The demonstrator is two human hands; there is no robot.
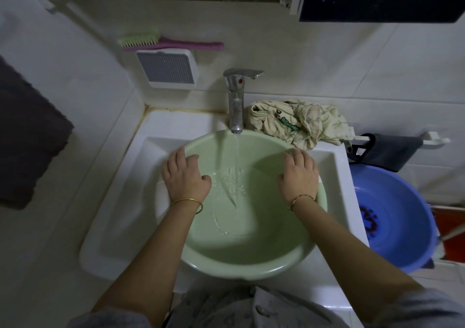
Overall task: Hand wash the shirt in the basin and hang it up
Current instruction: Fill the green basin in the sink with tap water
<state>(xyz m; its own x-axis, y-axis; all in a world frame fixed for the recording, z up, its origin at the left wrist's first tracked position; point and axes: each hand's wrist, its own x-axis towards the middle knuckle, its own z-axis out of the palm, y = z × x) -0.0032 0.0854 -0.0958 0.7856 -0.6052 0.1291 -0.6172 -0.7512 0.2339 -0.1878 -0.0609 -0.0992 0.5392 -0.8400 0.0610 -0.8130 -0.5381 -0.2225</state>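
Green basin (251, 264), rim gripped by left hand (186, 176) and right hand (299, 175) — bunched shirt (302, 123) lies crosswise behind.

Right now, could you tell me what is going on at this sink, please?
A person is filling the green basin, which sits in the white sink. The left hand and right hand each hold its rim while the tap runs water into it. The shirt lies crumpled on the sink ledge beside the tap, not yet in the basin.
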